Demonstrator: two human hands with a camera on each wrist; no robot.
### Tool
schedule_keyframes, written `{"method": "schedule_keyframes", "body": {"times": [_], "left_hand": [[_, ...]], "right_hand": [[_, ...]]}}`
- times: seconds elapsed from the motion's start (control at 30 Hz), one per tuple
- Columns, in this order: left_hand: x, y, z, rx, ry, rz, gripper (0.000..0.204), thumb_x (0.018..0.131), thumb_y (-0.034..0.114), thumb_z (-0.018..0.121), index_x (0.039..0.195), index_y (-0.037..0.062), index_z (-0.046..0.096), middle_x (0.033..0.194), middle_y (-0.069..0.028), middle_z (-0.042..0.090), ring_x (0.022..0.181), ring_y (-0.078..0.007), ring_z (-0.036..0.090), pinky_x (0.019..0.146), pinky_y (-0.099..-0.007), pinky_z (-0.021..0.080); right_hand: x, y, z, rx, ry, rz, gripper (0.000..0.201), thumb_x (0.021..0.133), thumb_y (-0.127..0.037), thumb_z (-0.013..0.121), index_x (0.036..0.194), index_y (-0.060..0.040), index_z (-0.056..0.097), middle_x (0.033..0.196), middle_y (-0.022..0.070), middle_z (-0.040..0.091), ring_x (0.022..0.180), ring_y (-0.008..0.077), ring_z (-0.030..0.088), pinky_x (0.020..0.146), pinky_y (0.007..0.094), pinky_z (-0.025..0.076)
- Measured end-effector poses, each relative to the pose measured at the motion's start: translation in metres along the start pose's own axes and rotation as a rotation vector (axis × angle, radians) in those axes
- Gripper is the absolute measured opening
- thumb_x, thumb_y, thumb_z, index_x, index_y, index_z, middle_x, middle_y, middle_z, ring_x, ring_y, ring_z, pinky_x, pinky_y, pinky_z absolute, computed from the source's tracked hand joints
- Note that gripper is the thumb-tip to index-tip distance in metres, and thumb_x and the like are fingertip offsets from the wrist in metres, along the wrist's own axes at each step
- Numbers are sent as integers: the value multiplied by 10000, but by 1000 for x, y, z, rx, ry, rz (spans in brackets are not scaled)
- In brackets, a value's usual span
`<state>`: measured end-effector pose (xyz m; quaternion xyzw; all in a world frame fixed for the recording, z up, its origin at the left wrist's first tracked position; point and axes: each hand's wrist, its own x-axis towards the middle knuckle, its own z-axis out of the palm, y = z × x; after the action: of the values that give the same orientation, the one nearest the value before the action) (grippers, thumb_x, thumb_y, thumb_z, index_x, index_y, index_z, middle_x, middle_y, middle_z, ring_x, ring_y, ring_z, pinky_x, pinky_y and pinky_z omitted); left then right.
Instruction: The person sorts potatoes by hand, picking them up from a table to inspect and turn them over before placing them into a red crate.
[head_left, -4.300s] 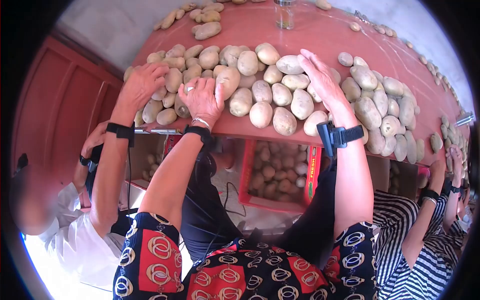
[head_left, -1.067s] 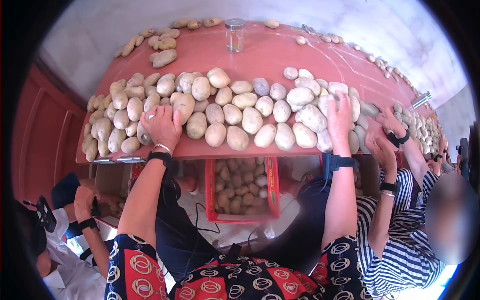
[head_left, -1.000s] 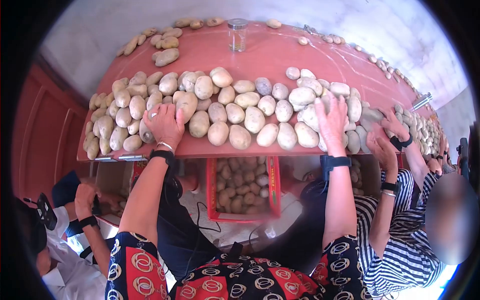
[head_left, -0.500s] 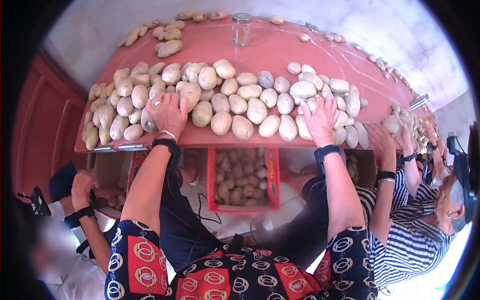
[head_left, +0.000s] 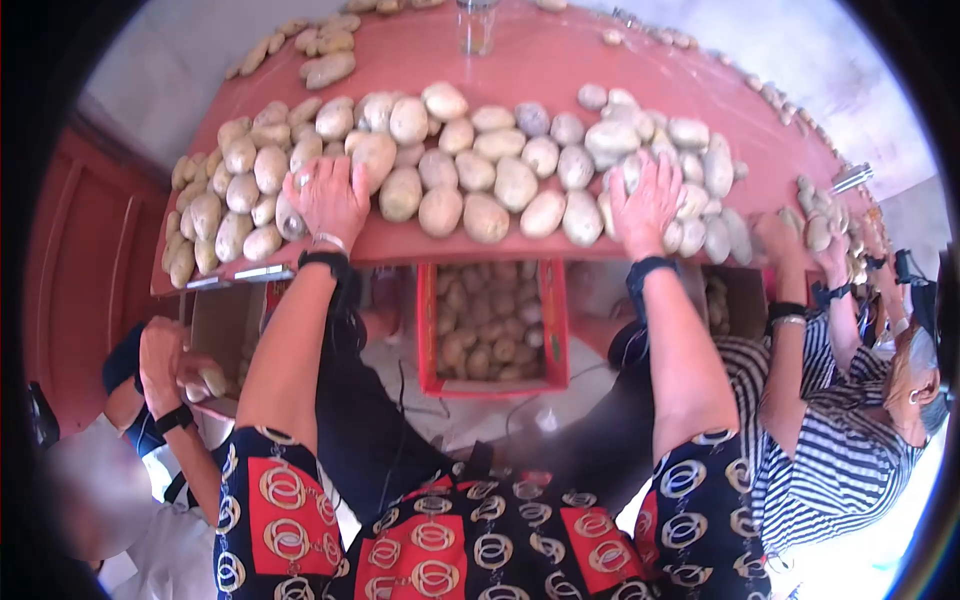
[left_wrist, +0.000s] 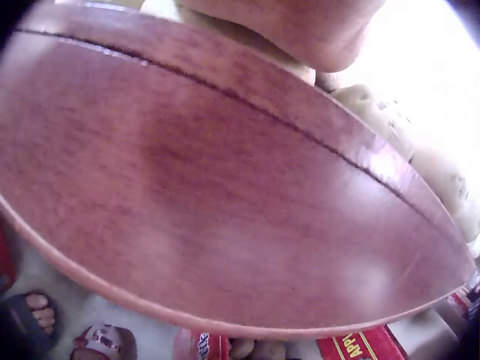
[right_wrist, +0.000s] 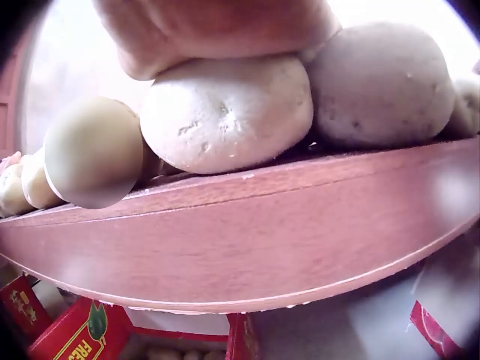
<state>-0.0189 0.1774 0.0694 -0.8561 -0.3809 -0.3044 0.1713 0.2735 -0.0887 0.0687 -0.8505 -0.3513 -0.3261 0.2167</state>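
Observation:
Many pale brown potatoes (head_left: 515, 184) lie in a broad band along the near edge of a red table (head_left: 560, 75). My left hand (head_left: 330, 203) rests on the left part of the band, fingers pointing away from me, beside a large potato (head_left: 373, 160). Farther right, my right hand (head_left: 645, 203) lies over potatoes close to the edge, its fingers spread forward. In the right wrist view the heel of that hand sits on a whitish potato (right_wrist: 225, 112), with a darker potato (right_wrist: 382, 84) alongside. The left wrist view shows only part of the left palm (left_wrist: 300, 30) above the table edge.
A red carton (head_left: 430, 330) of potatoes stands on the floor between my knees. A glass jar (head_left: 476, 28) and a small potato group (head_left: 328, 68) are at the back. People sit on both sides; a striped-sleeved neighbour's hand (head_left: 778, 240) is near my right.
My right hand has gone over to the potatoes on the right, then drawn back left and nearer the edge. The gap between the middle and right potatoes has closed. My left hand stays put.

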Motion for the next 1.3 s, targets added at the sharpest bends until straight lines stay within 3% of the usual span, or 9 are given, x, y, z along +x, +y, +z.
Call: {"method": "schedule_keyframes", "body": {"times": [0.5,0.6,0.67,0.77,0.8,0.83,0.93,1.07,1.3], "left_hand": [[1,-5,6,-178,17,-26,362,914,387,407,1170,191,572,1132,-63,617,1193,-253,471,1009,-567,189],[-3,4,-10,-390,237,38,325,905,264,468,1167,94,557,1156,-108,589,1155,-273,482,993,-461,272],[-6,27,-40,-611,294,51,254,881,176,542,1095,42,566,997,-104,620,996,-291,555,891,-450,397],[-34,82,-78,-1191,-229,-19,138,892,141,537,968,32,576,791,-154,592,704,-299,587,629,-366,477],[-44,101,-92,-1196,-552,39,129,900,127,521,985,48,577,807,-65,587,746,-194,572,670,-335,464],[-46,118,-90,-1130,-542,393,155,866,162,562,985,64,577,821,-106,593,743,-263,596,688,-389,482],[-100,162,-30,-1210,-1032,677,254,838,190,555,1049,52,585,975,-158,617,898,-347,598,810,-441,473],[-180,207,39,-825,-1354,614,364,819,181,539,1168,87,584,1094,-190,596,1019,-357,582,878,-450,472],[-250,222,85,-473,-1458,814,357,852,237,493,1187,242,618,1194,-135,583,1154,-291,544,911,-420,474]], "right_hand": [[2,2,5,-70,-66,12,572,810,-484,588,1331,-268,491,1351,198,434,1275,397,335,1051,535,215],[-1,2,5,-43,-33,4,583,807,-477,596,1337,-261,487,1362,197,422,1287,384,321,1053,532,215],[1,0,2,11,-36,-5,592,799,-462,611,1340,-258,486,1360,197,420,1293,374,313,1050,537,217],[2,0,-1,-12,-58,2,595,789,-427,632,1327,-212,495,1342,196,430,1290,367,316,1054,526,215],[2,-2,-1,-18,-55,-5,593,790,-417,633,1324,-197,496,1339,196,432,1287,370,318,1054,521,217],[3,-3,-1,-10,-44,-6,593,790,-417,633,1324,-197,496,1339,196,432,1287,370,318,1054,521,217],[2,-1,-4,-3,-53,-17,587,793,-397,635,1320,-180,497,1339,196,432,1281,379,322,1053,513,225],[4,-4,-6,24,-94,-8,590,787,-383,642,1322,-185,494,1342,176,433,1277,387,324,1060,504,227],[3,-5,-7,9,-117,31,595,787,-402,644,1322,-189,496,1346,144,441,1273,410,333,1052,550,222]]}}
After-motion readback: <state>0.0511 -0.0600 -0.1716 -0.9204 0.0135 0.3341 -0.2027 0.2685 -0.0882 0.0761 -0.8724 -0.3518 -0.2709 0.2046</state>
